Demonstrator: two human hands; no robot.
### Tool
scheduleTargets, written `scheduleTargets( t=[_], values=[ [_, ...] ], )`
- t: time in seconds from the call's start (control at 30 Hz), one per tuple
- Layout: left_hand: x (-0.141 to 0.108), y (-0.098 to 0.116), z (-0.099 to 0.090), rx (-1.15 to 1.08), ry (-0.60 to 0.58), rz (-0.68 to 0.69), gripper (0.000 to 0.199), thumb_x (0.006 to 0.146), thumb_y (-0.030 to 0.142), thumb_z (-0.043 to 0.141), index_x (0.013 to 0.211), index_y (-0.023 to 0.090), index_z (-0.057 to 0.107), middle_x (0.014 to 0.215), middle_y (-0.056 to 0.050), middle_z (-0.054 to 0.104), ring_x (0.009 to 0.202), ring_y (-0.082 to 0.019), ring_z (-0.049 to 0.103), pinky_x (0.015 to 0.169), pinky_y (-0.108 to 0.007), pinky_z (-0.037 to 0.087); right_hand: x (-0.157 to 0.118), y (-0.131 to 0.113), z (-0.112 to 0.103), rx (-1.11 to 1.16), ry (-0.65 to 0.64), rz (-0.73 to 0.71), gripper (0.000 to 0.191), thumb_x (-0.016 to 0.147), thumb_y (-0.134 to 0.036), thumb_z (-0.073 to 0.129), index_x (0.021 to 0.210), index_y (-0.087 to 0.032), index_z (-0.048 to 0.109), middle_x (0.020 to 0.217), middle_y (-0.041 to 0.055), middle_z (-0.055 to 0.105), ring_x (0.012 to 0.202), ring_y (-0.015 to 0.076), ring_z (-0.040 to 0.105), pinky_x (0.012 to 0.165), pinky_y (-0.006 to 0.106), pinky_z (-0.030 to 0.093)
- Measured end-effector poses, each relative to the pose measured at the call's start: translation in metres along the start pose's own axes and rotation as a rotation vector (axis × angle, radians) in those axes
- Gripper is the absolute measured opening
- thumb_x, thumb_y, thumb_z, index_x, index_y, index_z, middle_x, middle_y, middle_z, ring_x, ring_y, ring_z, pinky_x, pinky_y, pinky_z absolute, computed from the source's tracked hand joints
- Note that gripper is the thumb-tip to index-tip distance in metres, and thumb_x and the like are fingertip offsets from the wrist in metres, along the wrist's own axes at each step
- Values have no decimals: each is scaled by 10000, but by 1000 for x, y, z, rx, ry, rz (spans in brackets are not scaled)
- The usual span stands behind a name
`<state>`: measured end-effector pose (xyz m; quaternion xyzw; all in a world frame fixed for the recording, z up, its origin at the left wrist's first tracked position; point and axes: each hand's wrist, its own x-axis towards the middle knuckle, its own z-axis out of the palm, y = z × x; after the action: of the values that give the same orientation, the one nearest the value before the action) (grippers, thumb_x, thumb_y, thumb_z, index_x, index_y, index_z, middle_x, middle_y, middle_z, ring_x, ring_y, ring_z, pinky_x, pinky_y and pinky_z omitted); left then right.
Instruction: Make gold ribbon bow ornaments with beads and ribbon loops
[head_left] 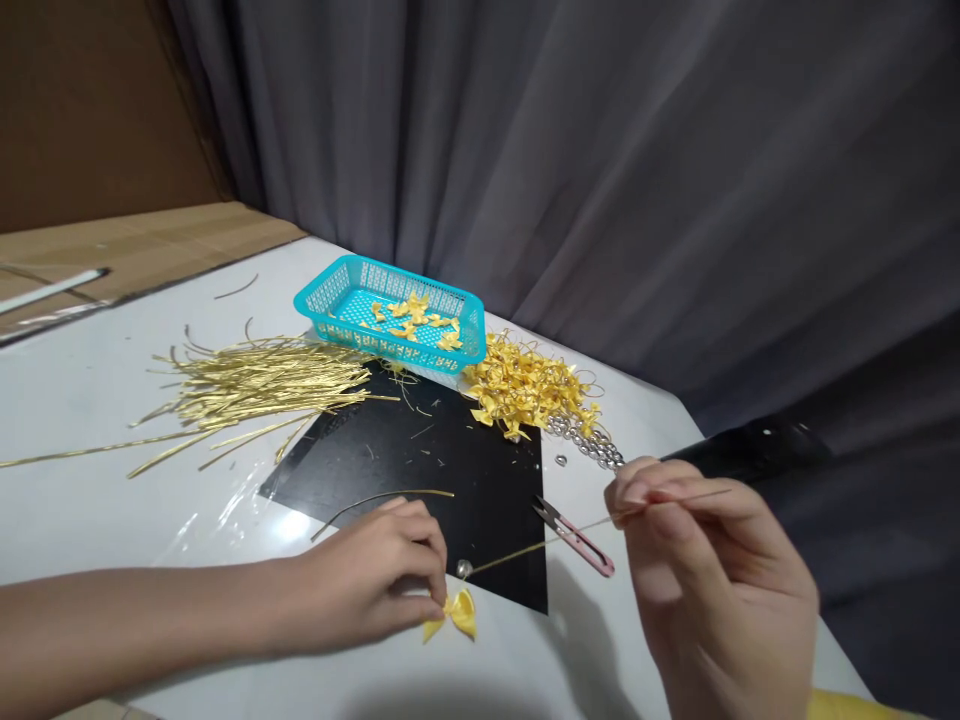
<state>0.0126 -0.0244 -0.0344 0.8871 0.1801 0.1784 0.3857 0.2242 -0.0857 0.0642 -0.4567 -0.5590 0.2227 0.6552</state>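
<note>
A yellow ribbon bow (460, 612) is pinched between the thumb and fingers of my left hand (390, 570), low over the table's near side. A round silvery bead (464, 569) sits just above the bow. From there a thin gold cord (517, 553) stretches up to the right. My right hand (705, 560) is closed in a pinch on the cord, and a thin end pokes out past its fingertips. Pink-handled thread snips (576, 538) lie between my hands, partly on a black mat (450, 450). One loose gold cord (375, 497) lies behind my left hand.
A turquoise basket (390, 348) with a few yellow bows stands at the back. A pile of gold cords (270, 385) lies left, and a heap of yellow bows (529, 385) right, beside small silver pieces (589, 440). A grey curtain (600, 180) hangs behind the white table (217, 530).
</note>
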Motion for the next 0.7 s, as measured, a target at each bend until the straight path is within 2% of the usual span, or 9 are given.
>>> scheduleTargets(
  t=[0.13,0.23,0.3,0.43,0.53,0.63,0.7],
  values=[
    [0,-2,3,-86,29,20,76,881,153,591,848,202,638,817,6,686,792,-127,622,759,-221,428,11,-13,2,48,52,-11,58,834,-233,716,807,-250,668,757,-7,604,771,159,579,593,258,474],
    [-2,-2,4,-107,85,10,98,871,102,557,850,193,590,798,6,657,717,-105,596,634,-170,417,16,-24,4,66,69,-2,55,831,-259,722,814,-258,670,756,-14,582,761,156,545,608,262,461],
    [-4,-1,2,-78,116,42,111,875,90,531,855,193,568,793,2,638,699,-103,579,612,-166,411,19,-30,4,73,81,5,68,815,-276,738,807,-263,672,753,-20,555,757,155,526,634,263,458],
    [-5,-3,-7,55,152,211,148,945,123,431,909,182,561,854,-46,631,757,-130,585,685,-195,444,23,-38,4,68,98,8,86,801,-305,750,797,-281,668,775,-26,525,769,146,514,764,269,466],
    [-4,-6,-11,151,130,332,164,962,124,400,981,168,556,910,-82,651,814,-164,593,748,-236,467,25,-37,3,48,78,1,71,812,-305,741,824,-298,671,793,-28,535,789,142,527,833,268,462],
    [-3,-9,-11,259,51,462,217,965,106,351,988,146,563,881,-108,670,794,-187,590,732,-267,488,24,-27,-3,37,8,-8,46,828,-267,727,834,-279,683,774,-29,556,747,132,542,773,256,483],
    [-3,-11,-9,361,83,499,261,978,148,339,899,174,586,781,-82,660,720,-170,584,686,-247,500,21,-18,-9,27,-85,3,30,845,-238,705,840,-264,691,764,-25,580,717,127,552,695,246,492]
  ],
)
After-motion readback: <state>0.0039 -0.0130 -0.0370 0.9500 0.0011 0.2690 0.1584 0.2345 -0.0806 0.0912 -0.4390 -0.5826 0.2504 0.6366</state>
